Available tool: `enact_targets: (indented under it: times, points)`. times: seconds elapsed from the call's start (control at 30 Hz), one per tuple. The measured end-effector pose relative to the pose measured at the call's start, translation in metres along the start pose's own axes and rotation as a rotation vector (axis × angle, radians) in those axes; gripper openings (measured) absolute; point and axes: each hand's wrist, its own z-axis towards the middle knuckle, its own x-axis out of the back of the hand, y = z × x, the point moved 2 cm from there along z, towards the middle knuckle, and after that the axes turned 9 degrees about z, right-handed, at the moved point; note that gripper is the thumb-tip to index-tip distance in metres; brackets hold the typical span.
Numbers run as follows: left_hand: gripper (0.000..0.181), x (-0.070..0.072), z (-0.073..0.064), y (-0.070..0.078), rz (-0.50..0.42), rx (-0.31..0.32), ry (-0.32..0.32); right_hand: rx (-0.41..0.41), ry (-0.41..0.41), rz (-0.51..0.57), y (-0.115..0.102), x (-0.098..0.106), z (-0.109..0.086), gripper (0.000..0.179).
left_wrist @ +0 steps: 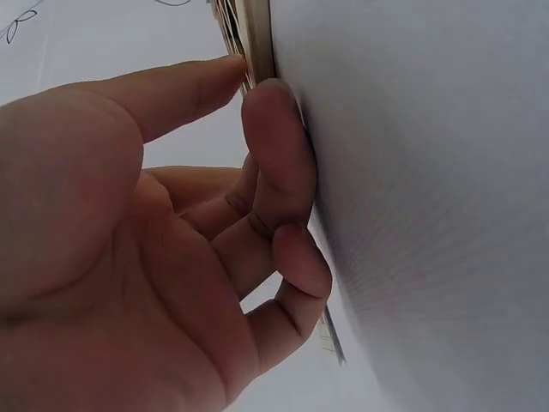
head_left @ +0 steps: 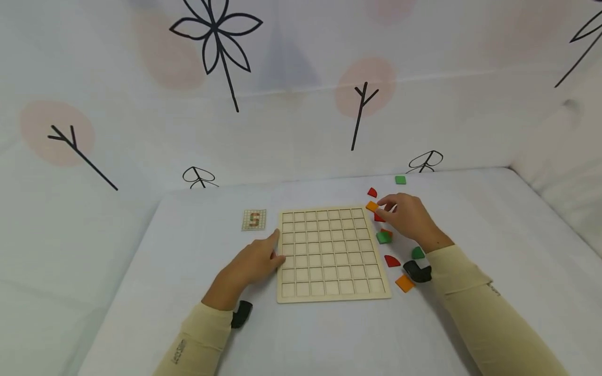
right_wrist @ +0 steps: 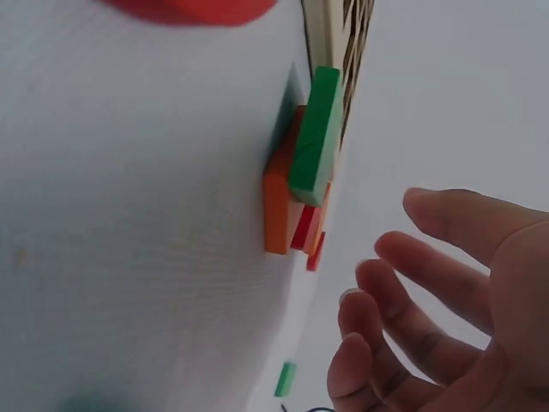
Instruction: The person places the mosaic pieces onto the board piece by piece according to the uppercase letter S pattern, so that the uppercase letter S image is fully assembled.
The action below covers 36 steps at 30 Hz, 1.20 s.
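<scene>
A pale wooden grid board lies on the white table with its cells bare. My left hand holds it by the left edge; the thumb tip meets the rim and the other fingers curl against the side, as the left wrist view shows. My right hand hovers beyond the board's far right corner, fingers loosely bent and apart with nothing between them. Right at its fingertips in the head view is an orange square tile, overlapping a red tile. Nearer me, a green tile leans on an orange tile.
Left of the board's far corner lies a small pattern card. Along the right side are a red quarter-round, a green one and an orange square. Farther back lie another red quarter-round and a green square.
</scene>
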Motion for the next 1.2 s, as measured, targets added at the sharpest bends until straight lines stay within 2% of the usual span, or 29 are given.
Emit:
enact_targets:
  times: [0.2, 0.47, 0.63, 0.97, 1.2]
  points:
    - [0.076, -0.003, -0.001, -0.005, -0.065, -0.014, -0.021, -0.041, -0.06, -0.032, 0.005, -0.002, 0.002, 0.035]
    - [0.076, -0.005, 0.001, -0.01, -0.098, -0.033, -0.009, -0.018, -0.106, -0.043, 0.012, -0.007, 0.006, 0.036]
    - [0.078, -0.007, 0.001, -0.014, -0.104, -0.024, 0.0, -0.019, -0.138, -0.033, 0.015, -0.014, 0.008, 0.039]
    - [0.076, -0.006, 0.005, -0.013, -0.076, -0.06, 0.027, -0.031, -0.12, -0.078, 0.016, -0.016, 0.008, 0.036]
    - [0.077, -0.004, 0.005, -0.011, -0.076, -0.05, 0.016, -0.028, -0.123, -0.085, 0.014, -0.016, 0.007, 0.032]
